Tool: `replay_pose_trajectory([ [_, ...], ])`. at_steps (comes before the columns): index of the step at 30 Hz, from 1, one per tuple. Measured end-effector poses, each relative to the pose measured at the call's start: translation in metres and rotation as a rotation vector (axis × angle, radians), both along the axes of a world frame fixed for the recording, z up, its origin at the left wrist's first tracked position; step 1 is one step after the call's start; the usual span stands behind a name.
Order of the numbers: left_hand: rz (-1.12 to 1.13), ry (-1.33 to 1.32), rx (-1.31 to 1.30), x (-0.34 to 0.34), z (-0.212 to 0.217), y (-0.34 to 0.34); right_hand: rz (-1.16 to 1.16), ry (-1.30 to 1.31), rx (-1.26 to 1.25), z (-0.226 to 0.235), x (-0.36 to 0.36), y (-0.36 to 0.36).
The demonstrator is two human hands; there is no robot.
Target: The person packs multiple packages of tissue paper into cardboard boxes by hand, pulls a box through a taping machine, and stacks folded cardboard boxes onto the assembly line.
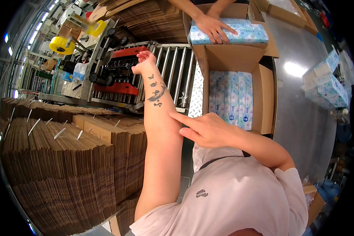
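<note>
From the head view, my left hand (pixel 144 59) is raised over the roller conveyor (pixel 173 70), its grip loosely curled and grasping nothing. My right hand (pixel 204 129) rests two stretched fingers on my left forearm, grip released, nothing held. Just right of the conveyor stands the open carton (pixel 263 102) with tissue packs (pixel 231 98) lying flat inside. To work cleanly I judge I should free both hands first. Beyond the carton, a co-worker's hand (pixel 212 26) presses a pack on another box. Left of the conveyor, flat cardboard stacks (pixel 63 165) crowd my elbow.
</note>
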State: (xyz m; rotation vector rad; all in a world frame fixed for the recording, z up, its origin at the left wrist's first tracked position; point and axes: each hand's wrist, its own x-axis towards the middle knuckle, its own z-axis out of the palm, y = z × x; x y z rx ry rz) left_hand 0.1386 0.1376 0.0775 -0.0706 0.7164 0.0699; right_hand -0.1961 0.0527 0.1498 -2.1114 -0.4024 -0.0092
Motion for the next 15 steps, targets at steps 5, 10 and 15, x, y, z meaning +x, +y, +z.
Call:
replay_pose_trajectory([
  [5, 0.028, -0.037, 0.034, 0.000, -0.004, 0.005, 0.009, 0.046, 0.009, -0.005, -0.016, -0.013],
  [10, -0.084, -0.207, 0.040, -0.011, -0.028, 0.010, -0.116, -0.015, 0.077, -0.041, -0.033, -0.026],
  [15, 0.033, -0.031, 0.062, 0.010, -0.079, 0.039, -0.141, 0.212, 0.007, -0.032, -0.050, -0.064],
])
